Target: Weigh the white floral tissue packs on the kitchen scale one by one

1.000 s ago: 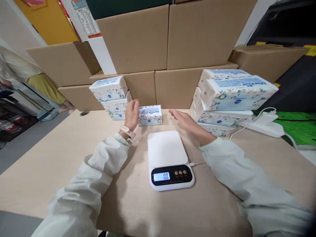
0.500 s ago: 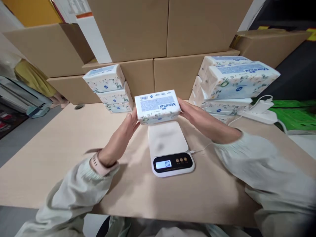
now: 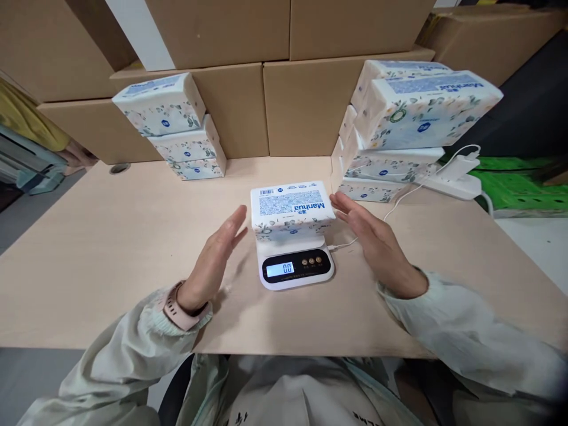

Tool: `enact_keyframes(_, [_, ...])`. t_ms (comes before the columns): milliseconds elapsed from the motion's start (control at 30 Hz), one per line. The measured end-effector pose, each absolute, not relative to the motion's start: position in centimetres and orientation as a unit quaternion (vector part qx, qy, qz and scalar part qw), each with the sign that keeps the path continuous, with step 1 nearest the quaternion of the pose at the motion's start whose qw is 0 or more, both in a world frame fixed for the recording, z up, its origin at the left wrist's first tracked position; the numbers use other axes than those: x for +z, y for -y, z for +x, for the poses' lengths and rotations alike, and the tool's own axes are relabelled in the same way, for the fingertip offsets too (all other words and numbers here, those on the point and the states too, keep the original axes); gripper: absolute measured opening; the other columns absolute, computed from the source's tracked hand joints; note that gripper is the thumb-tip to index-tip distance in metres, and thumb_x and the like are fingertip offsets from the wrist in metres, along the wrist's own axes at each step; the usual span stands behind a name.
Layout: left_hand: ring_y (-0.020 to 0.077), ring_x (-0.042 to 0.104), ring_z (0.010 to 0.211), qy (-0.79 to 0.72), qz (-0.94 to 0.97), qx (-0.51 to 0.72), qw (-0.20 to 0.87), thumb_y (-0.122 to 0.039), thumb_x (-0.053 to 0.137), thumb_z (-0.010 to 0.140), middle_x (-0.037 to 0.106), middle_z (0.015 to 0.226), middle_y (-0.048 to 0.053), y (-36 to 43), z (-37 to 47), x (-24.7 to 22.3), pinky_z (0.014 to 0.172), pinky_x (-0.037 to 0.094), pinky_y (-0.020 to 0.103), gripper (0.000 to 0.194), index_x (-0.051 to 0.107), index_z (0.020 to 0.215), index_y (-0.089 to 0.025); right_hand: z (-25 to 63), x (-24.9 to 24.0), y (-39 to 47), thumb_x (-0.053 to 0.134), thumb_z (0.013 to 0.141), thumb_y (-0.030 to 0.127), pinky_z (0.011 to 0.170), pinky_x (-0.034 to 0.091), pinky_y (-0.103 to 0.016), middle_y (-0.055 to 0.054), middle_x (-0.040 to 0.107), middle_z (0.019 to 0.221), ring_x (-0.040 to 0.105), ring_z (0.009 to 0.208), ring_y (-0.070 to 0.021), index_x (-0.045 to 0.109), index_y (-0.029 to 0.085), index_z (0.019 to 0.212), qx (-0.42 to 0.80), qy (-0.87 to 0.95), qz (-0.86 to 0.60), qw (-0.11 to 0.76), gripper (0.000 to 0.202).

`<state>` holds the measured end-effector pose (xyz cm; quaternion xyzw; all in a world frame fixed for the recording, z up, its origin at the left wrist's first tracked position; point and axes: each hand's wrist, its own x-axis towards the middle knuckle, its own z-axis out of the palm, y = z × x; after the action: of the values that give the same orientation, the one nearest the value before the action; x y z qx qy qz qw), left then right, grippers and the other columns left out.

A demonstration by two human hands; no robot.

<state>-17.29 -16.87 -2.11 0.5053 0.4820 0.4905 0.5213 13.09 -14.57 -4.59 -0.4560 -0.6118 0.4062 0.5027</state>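
A white and blue tissue pack (image 3: pixel 290 204) printed "Manhua" rests on the plate of a white digital scale (image 3: pixel 294 281), covering most of it. The scale's lit display (image 3: pixel 280 269) reads 0.0, with several round buttons to its right. My left hand (image 3: pixel 217 254) is open just left of the pack, apart from it, fingers stretched forward. On the other side my right hand (image 3: pixel 373 239) is also open, fingers extended close to the pack's right end, holding nothing. A pink watch band (image 3: pixel 181 310) circles my left wrist.
Tissue packs are stacked at the back left (image 3: pixel 168 112) and back right (image 3: pixel 430 112). Cardboard boxes (image 3: pixel 310 106) wall off the table's rear. A white cable (image 3: pixel 394 207) runs from the scale toward a power strip (image 3: pixel 452 183). A person's hand (image 3: pixel 80 155) shows at far left.
The tissue pack has come down onto the scale. Both my hands have let go of it and drawn apart. The camera view has tilted downward.
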Motion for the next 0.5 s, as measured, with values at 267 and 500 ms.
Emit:
enact_keyframes(267, [0.0319,0.065,0.139,-0.521,0.349,0.582,0.518,-0.051,0.055,0.096,0.075,0.137,0.012,14.9,-19.4,-5.8,0.13,0.042,0.056,0.041,0.078,0.114,-0.022,13.9,-7.9,15.4,0.06,0.107,0.036,0.102,0.062,-0.048,-0.006,0.082,0.116,0.077,0.112,-0.0257,0.079,0.031,0.118,0.149,0.65,-0.459,0.587,0.023])
enact_keyframes(500, [0.0318,0.068,0.133,-0.53,0.35,0.571,0.52,-0.052,0.055,0.095,0.077,0.13,0.012,14.9,-19.4,-6.0,0.129,0.044,0.054,0.041,0.079,0.11,-0.022,14.1,-8.3,14.9,0.064,0.102,0.031,0.088,0.063,-0.048,-0.006,0.08,0.103,0.077,0.099,-0.0263,0.077,0.031,0.108,0.106,0.649,-0.467,0.591,0.015])
